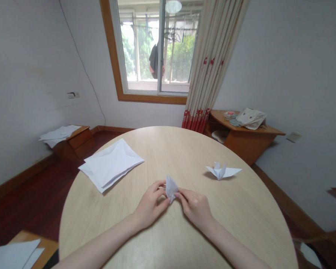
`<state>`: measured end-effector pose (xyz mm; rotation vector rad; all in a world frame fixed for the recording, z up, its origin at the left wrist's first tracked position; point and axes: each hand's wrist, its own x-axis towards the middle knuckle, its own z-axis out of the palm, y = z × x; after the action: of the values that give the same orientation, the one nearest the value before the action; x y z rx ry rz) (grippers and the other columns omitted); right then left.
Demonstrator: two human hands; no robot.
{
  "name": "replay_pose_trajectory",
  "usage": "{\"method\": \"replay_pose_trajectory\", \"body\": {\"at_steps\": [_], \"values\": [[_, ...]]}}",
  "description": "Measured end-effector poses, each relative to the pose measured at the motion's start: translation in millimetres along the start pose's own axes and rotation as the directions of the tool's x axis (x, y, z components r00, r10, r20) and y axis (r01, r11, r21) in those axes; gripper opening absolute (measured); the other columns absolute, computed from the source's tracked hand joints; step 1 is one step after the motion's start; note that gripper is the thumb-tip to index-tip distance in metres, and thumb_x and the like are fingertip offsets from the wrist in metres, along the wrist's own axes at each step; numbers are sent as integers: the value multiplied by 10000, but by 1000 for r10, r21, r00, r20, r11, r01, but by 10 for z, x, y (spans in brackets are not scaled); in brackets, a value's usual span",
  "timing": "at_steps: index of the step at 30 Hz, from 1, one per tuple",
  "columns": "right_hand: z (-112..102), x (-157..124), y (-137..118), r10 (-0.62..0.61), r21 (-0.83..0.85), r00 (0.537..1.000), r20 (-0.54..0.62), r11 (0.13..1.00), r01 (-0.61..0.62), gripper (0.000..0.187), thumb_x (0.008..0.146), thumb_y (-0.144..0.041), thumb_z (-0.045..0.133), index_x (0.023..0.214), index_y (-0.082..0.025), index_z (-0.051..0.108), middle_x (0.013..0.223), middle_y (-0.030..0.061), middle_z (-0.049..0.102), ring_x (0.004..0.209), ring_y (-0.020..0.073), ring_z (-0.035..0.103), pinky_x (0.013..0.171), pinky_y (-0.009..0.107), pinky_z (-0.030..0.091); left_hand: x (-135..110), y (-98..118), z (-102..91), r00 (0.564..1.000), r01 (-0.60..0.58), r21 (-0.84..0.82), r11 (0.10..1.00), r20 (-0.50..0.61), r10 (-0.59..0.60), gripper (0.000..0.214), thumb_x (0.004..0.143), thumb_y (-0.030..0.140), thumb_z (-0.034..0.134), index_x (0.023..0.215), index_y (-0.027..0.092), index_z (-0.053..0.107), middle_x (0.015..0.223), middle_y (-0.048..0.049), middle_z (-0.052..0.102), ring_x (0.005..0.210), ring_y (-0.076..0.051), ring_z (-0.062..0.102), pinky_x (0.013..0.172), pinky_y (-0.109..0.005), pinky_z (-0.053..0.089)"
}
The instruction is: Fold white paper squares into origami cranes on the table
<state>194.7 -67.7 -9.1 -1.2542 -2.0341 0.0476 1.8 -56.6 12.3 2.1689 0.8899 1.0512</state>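
Note:
Between my two hands is a small piece of folded white paper, held just over the round table near its middle. My left hand grips its left and lower edge, the thumb at the bottom and the fingers behind. On the other side my right hand pinches the paper's right edge between thumb and forefinger. The finer folds are too small to make out. A finished-looking white paper crane with spread wings sits to the right, apart from my hands.
A stack of white paper sheets lies at the left of the round wooden table. Beyond the table stand a small drawer cabinet and a corner desk with a bag on it. More sheets lie at the lower left.

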Motion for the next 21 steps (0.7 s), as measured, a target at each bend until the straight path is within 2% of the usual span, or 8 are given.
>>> {"method": "replay_pose_trajectory", "body": {"at_steps": [4,10,15,21], "values": [[-33,27,-57,-37,29,999,6,999,37,274,959,-276,408,877,-185,654,790,97,715,726,214,678,647,302,508,0,-8,-3,1000,18,-37,999,26,-17,162,922,306,503,920,200,625,1238,-92,575,1135,-229,534,988,-374,421],[-87,72,-120,-77,278,994,83,959,51,269,985,-294,360,954,-200,610,847,75,679,773,186,644,680,287,506,10,-22,-36,995,60,-100,993,79,-52,240,914,336,497,1082,212,614,1131,-67,650,1075,-217,577,978,-343,425],[-129,92,-132,-65,367,989,136,930,11,288,989,-294,338,973,-211,613,834,60,666,756,174,633,692,281,507,30,-39,-66,998,20,-173,985,67,-8,222,909,363,523,974,195,652,1089,-67,650,1022,-210,593,939,-322,439],[-172,116,-161,-50,422,976,214,905,-46,281,976,-265,366,1126,-222,599,1028,81,678,947,194,632,836,319,502,59,-94,-86,998,29,-254,967,55,-16,207,895,374,578,915,189,668,1053,-58,667,998,-202,607,918,-319,441]]}}
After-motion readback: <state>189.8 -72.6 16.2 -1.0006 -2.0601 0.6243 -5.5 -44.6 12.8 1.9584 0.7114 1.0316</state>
